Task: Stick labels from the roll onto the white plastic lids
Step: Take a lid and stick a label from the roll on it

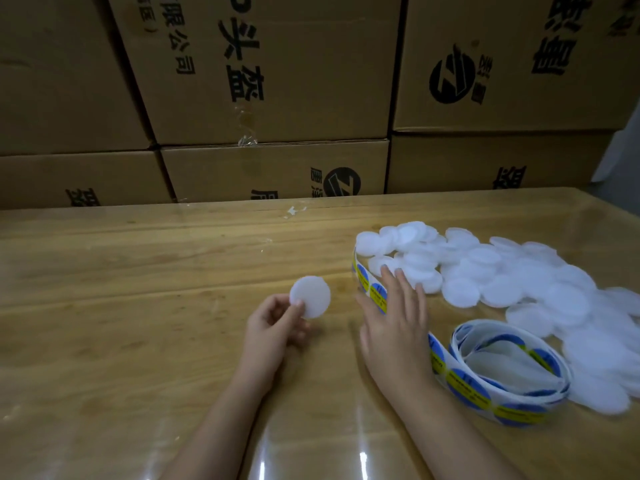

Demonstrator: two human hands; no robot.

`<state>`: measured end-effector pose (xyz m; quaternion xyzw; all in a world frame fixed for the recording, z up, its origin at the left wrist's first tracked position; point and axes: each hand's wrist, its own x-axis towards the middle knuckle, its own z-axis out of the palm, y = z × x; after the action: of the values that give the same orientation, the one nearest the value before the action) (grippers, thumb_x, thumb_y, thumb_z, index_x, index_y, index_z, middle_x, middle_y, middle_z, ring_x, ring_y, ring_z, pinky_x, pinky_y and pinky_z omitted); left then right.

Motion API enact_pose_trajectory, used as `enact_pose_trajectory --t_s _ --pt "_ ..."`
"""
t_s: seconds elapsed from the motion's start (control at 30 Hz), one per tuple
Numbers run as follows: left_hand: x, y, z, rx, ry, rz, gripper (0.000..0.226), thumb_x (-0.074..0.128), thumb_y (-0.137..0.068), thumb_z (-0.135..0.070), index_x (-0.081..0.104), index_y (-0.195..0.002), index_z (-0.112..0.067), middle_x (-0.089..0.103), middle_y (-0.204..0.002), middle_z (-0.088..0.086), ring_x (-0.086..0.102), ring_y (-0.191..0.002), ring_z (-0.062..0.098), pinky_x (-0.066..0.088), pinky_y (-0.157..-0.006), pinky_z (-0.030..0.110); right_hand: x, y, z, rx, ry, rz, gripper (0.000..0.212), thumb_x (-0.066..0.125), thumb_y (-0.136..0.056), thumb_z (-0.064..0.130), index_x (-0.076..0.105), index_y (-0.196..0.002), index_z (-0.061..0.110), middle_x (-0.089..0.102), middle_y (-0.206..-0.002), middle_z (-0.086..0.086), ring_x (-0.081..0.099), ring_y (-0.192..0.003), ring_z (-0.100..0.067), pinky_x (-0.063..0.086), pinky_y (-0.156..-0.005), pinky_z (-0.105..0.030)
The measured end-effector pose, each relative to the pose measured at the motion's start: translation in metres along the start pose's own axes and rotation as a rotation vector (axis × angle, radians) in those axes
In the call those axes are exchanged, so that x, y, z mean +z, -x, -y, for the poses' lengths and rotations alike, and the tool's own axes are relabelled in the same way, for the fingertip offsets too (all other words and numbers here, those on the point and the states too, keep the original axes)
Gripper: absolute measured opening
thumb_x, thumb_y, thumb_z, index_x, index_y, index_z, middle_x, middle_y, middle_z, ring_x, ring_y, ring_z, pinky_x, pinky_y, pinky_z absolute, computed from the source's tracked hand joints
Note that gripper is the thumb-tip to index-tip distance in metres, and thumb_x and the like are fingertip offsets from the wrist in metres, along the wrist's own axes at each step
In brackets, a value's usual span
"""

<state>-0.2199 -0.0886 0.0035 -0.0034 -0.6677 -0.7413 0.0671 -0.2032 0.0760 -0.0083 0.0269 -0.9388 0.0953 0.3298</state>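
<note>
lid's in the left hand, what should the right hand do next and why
Probably lower the right hand to pinch and peel a label off the label strip running under its fingers. The left hand holds a lid with no label on its visible face, and the right hand is open, holding nothing.

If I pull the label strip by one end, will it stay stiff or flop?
Probably floppy: the strip lies in loose curls on the table. Likely light, as thin loops stand on edge. It may drag nearby lids.
</note>
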Motion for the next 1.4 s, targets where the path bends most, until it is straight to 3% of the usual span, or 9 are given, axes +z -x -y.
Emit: enact_pose_trajectory --t_s 0.27,0.37,0.53,0.73,0.87,0.97,1.1,1.27,1.4 --pt "-0.002 -0.012 0.013 0.013 0.023 -0.063 0.005 0.055 -0.093 -0.010 0.056 -0.089 -0.007 0.064 -0.080 0.006 0.069 -0.072 0.020 0.052 -0.055 0.025 0.003 0.000 -0.001 0.067 0.133 -0.058 0.052 0.079 -0.061 0.015 0.067 -0.112 0.018 0.068 -0.091 -0.001 0.060 -0.075 -0.026 0.042 -0.069 -0.039" --pt "-0.004 -0.016 0.018 0.028 0.001 -0.128 0.004 0.054 -0.094 -0.013 0.053 -0.090 -0.014 0.063 -0.082 0.004 0.069 -0.072 0.022 0.051 -0.058 0.031 0.003 0.003 0.002 -0.020 0.114 -0.158 0.041 0.067 -0.071 0.015 0.067 -0.112 0.018 0.064 -0.078 0.005 0.058 -0.072 -0.024 0.032 -0.077 -0.039" --pt "-0.012 -0.023 0.024 0.061 -0.002 -0.220 0.034 0.053 -0.092 -0.008 0.049 -0.116 -0.032 0.070 -0.088 0.003 0.064 -0.060 0.015 0.050 -0.053 0.023 -0.002 0.004 0.007 -0.052 -0.125 -0.188 0.024 0.038 -0.072 0.016 0.061 -0.076 0.021 0.055 -0.073 0.009 0.053 -0.071 -0.020 0.024 -0.079 -0.033" --pt "-0.008 -0.023 0.024 0.046 -0.089 -0.182 0.033 0.043 -0.095 -0.006 0.067 -0.083 -0.027 0.062 -0.106 0.017 0.062 -0.065 0.017 0.048 -0.056 0.017 -0.003 0.001 -0.001 0.083 -0.341 -0.234 0.020 0.031 -0.070 0.011 0.051 -0.068 0.014 0.051 -0.069 0.009 0.048 -0.069 -0.020 0.024 -0.078 -0.032" --pt "-0.008 -0.020 0.018 -0.023 0.008 -0.135 0.026 0.049 -0.096 -0.024 0.073 -0.084 -0.024 0.069 -0.090 0.005 0.065 -0.079 0.021 0.049 -0.059 0.018 0.000 0.000 -0.003 0.114 -0.342 -0.246 0.024 0.030 -0.070 0.010 0.053 -0.069 0.012 0.051 -0.069 0.007 0.050 -0.071 -0.022 0.025 -0.080 -0.033" --pt "-0.008 -0.014 0.011 -0.090 0.105 -0.023 0.056 0.042 -0.082 -0.064 0.076 -0.082 -0.021 0.072 -0.082 0.013 0.067 -0.078 0.026 0.050 -0.072 0.033 0.003 0.000 -0.006 0.149 -0.274 -0.230 0.024 0.030 -0.071 0.013 0.054 -0.070 0.013 0.054 -0.069 0.006 0.052 -0.074 -0.024 0.024 -0.081 -0.034" --pt "-0.007 -0.009 0.006 -0.029 0.083 -0.002 0.077 0.041 -0.066 -0.073 0.074 -0.081 -0.005 0.071 -0.078 0.023 0.067 -0.072 0.033 0.051 -0.067 0.035 0.004 -0.001 -0.008 0.201 -0.181 -0.204 0.025 0.030 -0.073 0.015 0.055 -0.071 0.016 0.056 -0.070 0.005 0.053 -0.074 -0.025 0.024 -0.082 -0.035" --pt "-0.009 -0.006 0.006 0.081 0.030 0.047 0.030 0.064 -0.081 -0.036 0.074 -0.071 -0.009 0.071 -0.070 0.013 0.066 -0.064 0.021 0.054 -0.060 0.028 0.007 0.000 -0.009 0.240 -0.115 -0.130 0.025 0.045 -0.070 0.010 0.064 -0.086 0.015 0.061 -0.083 -0.001 0.056 -0.084 -0.029 0.029 -0.090 -0.041" --pt "-0.005 -0.007 0.010 0.069 -0.044 0.030 0.025 0.062 -0.090 -0.028 0.072 -0.078 -0.008 0.071 -0.075 0.013 0.061 -0.068 0.018 0.048 -0.063 0.030 0.002 0.000 -0.003 0.069 -0.152 -0.219 0.036 0.047 -0.077 0.015 0.064 -0.108 0.013 0.058 -0.102 -0.008 0.053 -0.094 -0.029 0.041 -0.088 -0.046"
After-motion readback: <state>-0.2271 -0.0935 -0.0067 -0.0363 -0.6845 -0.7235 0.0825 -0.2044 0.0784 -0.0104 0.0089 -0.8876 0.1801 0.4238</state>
